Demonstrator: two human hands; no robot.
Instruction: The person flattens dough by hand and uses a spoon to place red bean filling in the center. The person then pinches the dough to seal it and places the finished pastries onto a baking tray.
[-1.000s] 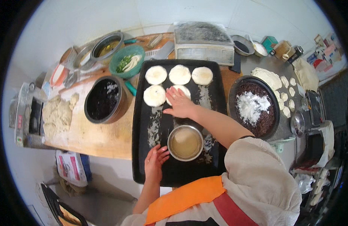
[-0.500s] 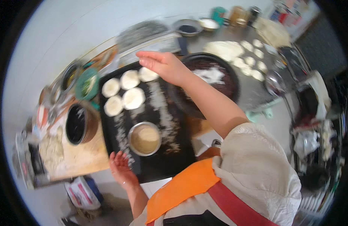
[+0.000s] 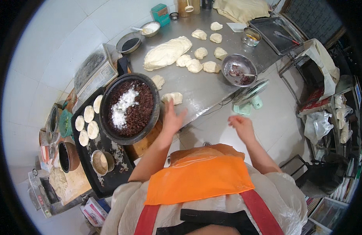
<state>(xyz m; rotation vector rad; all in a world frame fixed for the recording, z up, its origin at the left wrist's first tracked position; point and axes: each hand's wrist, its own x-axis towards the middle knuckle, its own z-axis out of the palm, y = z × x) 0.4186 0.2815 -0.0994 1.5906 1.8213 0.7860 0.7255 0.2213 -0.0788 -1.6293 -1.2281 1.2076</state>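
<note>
My left hand (image 3: 174, 119) has its fingers spread, with the fingertips at the near edge of a dough piece (image 3: 173, 97) on the metal table (image 3: 206, 92); I cannot tell whether they touch. My right hand (image 3: 242, 127) hangs in the air beyond the table edge, its fingers loosely curled, nothing visible in it. Left of my left hand is a black bowl (image 3: 106, 131) of dark red crumbly filling (image 3: 139, 105) topped with white powder (image 3: 124, 107). A large dough lump (image 3: 167, 53) and several small dough pieces (image 3: 201, 53) lie farther back.
On the left, a black tray (image 3: 106, 182) carries several flat dough rounds (image 3: 89, 113) and a metal bowl (image 3: 103, 163). A steel bowl (image 3: 237, 60) with a utensil sits at the table's right edge. Below it stands a green fan (image 3: 251, 96). A rack (image 3: 345, 113) is at right.
The view has swung right toward the metal table. My right hand has left the dough rounds on the tray; my left hand has moved from the tray's edge to beside a dough piece.
</note>
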